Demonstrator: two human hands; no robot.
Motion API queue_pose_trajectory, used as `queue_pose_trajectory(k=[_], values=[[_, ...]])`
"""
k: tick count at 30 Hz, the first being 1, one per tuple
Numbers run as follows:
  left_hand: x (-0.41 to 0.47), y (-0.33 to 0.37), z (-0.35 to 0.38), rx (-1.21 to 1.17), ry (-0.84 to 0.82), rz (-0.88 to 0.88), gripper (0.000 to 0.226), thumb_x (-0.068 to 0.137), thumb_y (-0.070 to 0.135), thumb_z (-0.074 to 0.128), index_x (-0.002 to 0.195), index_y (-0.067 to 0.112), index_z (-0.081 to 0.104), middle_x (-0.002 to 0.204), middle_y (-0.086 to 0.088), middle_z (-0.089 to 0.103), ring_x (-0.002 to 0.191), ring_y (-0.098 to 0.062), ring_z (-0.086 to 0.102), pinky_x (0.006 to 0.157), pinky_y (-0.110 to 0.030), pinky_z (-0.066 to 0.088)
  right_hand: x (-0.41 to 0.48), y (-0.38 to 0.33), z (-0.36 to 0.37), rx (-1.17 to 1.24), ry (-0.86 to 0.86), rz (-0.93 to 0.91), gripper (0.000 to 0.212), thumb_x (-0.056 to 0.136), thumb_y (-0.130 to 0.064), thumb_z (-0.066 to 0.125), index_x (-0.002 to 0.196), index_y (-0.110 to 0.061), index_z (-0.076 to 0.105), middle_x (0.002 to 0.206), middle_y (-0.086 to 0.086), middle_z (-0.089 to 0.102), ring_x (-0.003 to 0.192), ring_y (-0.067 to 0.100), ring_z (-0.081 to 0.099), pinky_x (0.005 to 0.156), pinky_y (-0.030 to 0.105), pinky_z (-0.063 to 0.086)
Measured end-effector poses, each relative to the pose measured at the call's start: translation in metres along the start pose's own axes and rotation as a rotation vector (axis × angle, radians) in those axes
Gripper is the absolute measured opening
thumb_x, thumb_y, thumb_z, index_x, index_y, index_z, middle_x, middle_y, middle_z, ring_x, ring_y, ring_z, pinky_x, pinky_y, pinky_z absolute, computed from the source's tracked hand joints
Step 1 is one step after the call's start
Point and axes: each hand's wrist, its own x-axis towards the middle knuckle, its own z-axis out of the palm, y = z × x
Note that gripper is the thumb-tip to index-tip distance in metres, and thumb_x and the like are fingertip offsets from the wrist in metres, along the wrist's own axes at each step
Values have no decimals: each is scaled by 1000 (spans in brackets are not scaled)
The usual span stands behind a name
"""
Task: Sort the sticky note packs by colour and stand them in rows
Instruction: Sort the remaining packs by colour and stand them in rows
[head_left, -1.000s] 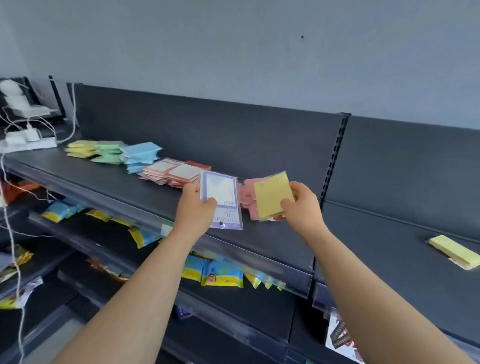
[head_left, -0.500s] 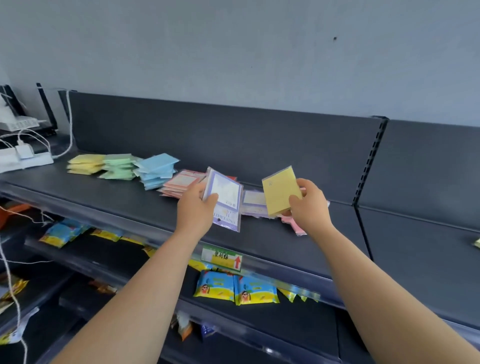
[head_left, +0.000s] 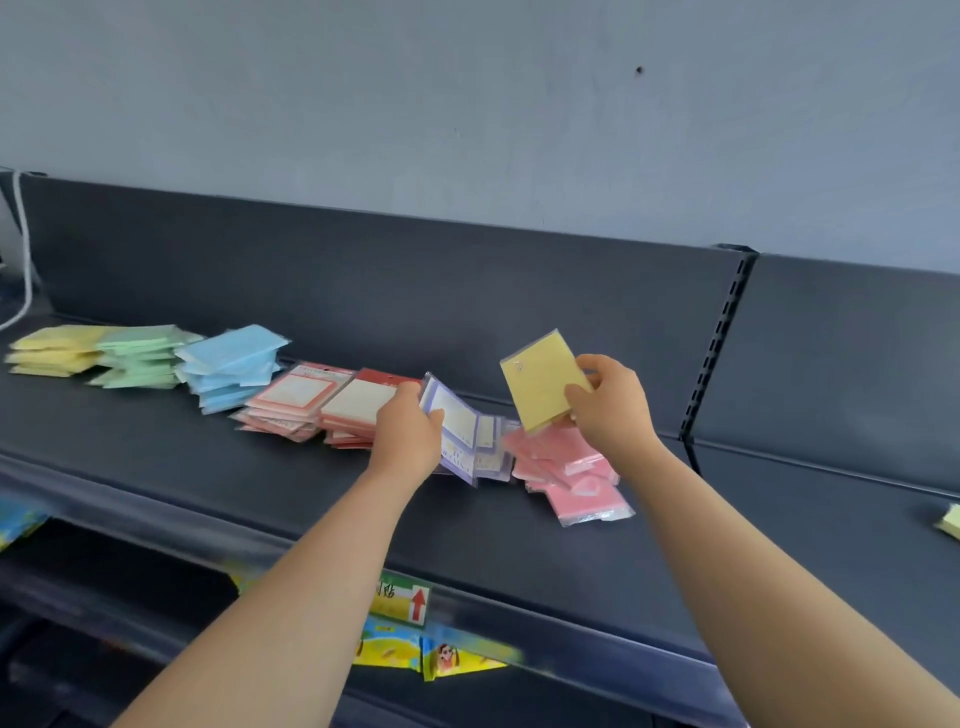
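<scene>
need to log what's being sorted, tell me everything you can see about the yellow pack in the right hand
The yellow pack is a flat, roughly square pad of pale yellow paper in what looks like a clear glossy wrapper, which glints near the upper left corner. It is held up off the dark shelf, tilted, with its face toward the camera. Its lower corner overlaps the pink packs in view. The right hand pinches its right edge, thumb on the front. No print is legible.

Bare shelf (head_left: 156, 467) front open; pink packs (head_left: 566, 467) crowd right.
</scene>
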Motion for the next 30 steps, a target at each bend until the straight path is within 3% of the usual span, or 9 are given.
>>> queue_pose_trajectory(k=[8, 11, 14, 20, 26, 30], values=[[17, 4, 21, 211, 11, 115, 13, 96, 20, 56, 101, 8, 54, 101, -8, 59, 91, -24, 56, 69, -31, 40, 22, 5, 2, 7, 2, -13, 34, 87, -4, 49, 118, -11, 61, 107, 4, 66, 85, 25, 65, 78, 42, 57], [18, 3, 20, 309, 10, 187, 18, 95, 24, 58, 105, 9, 58, 102, -6, 60, 96, -23, 57, 70, -30, 40, 22, 1, 5, 30, 3, -25, 30, 87, -3, 49, 112, -13, 62, 98, 1, 67, 83, 27, 66, 78, 48, 57], [21, 2, 18, 352, -16, 236, 26, 93, 27, 62, 111, 8, 61, 107, -7, 63, 99, -24, 57, 79, -35, 49, 23, -5, 10, 21, 8, -38, 31, 87, -2, 49, 112, -14, 62, 98, 0, 66, 83, 25, 66, 77, 47, 58], [34, -3, -11, 145, -1, 255, 35, 97, 23, 56, 128, 8, 58, 122, -9, 63, 110, -24, 59, 93, -35, 49, 17, -27, 30, 73, -27, -40, 30, 89, 1, 48, 114, -11, 60, 103, 2, 65, 73, 20, 69, 59, 31, 60], [54, -31, -73, 20, -24, 259, 45, 100, 26, 48, 143, 13, 43, 126, -1, 62, 114, -17, 57, 94, -29, 44, 5, -69, 82, 96, -102, -89, 29, 89, -2, 52, 115, -8, 62, 105, 5, 65, 72, 17, 66, 51, 19, 54], [67, -66, -121, 4, -54, 242, 47, 99, 28, 51, 143, 13, 43, 118, 2, 65, 111, -15, 58, 92, -26, 41, -7, -104, 133, 71, -116, -125, 26, 92, -8, 56, 116, -14, 62, 105, -1, 63, 66, 13, 62, 60, 25, 57]])
